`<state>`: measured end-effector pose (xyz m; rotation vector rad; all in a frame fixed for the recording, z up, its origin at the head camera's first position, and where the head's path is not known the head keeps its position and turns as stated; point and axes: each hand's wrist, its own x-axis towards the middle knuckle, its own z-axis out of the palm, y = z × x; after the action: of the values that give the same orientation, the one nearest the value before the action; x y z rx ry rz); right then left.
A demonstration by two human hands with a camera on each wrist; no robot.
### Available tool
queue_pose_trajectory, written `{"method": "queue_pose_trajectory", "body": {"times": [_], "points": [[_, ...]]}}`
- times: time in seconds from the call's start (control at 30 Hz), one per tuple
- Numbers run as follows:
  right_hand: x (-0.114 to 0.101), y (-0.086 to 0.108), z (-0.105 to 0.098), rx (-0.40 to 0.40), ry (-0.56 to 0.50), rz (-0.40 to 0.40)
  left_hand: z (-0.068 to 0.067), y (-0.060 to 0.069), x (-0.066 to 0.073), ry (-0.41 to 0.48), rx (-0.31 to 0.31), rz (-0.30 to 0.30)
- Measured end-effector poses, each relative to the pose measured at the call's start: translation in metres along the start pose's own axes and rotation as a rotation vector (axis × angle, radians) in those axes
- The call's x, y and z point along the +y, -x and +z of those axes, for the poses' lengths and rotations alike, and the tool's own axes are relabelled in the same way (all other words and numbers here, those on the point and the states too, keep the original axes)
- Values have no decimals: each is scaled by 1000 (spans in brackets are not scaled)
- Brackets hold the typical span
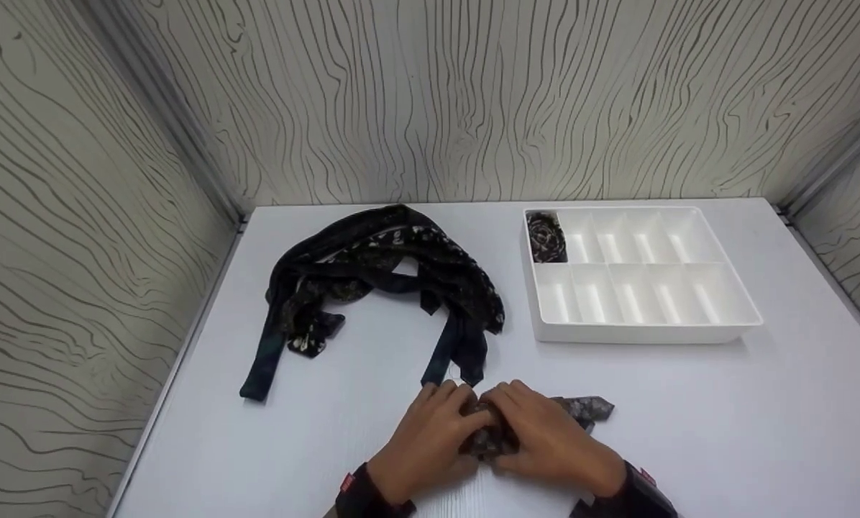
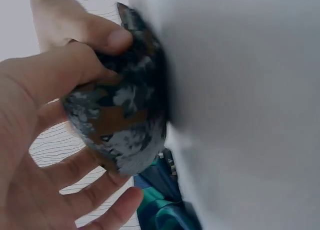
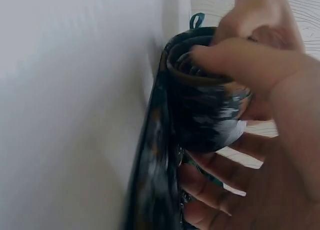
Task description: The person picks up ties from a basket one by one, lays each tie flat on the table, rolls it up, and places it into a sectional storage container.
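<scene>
1. My left hand (image 1: 437, 432) held one side of the tie (image 1: 484, 435), thumb against the roll and fingers around its outside.
2. My right hand (image 1: 552, 435) gripped the other side the same way; the two hands met around the roll, near the table's front edge.
3. The tie was partly coiled, its layers showing in the right wrist view, with a loose length running out past my right hand and ending in a pointed tip. It was dark, with grey and brown patches.
4. I wore a black band (image 1: 376, 496) on each wrist.
5. Just beyond my hands, to the left, a pile (image 1: 469, 288) of dark ties lay in an arch, some ends hanging toward me.
6. To the right of the pile stood a white box (image 1: 638, 332) with two rows of five compartments; a rolled tie (image 1: 546, 237) sat in the far left one.
7. All this was on a white table (image 1: 782, 410) beside wood-grain walls (image 1: 473, 108).
</scene>
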<state>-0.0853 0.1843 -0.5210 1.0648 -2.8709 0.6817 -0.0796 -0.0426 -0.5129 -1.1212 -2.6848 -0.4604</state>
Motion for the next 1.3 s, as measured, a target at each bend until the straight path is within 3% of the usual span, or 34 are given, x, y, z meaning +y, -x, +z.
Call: {"method": "queue_pose_trajectory", "body": {"times": [0.27,0.43,0.73,1.03,1.2,1.3], "points": [[2,0,1,4,67,-29,0,-1,1,9,-14,-10],[3,1,0,4,55,-37,0,-2,2,6,-14,-20],[3,1,-1,-27,-6,31,2,-1,4,-18,-19,-8],[4,1,-2,-18,-1,7,4,-2,4,12,64,29],[5,0,-4,6,13,-4,5,-2,4,14,50,22],[5,0,-6,-20,33,0,6,-2,4,28,35,24]]}}
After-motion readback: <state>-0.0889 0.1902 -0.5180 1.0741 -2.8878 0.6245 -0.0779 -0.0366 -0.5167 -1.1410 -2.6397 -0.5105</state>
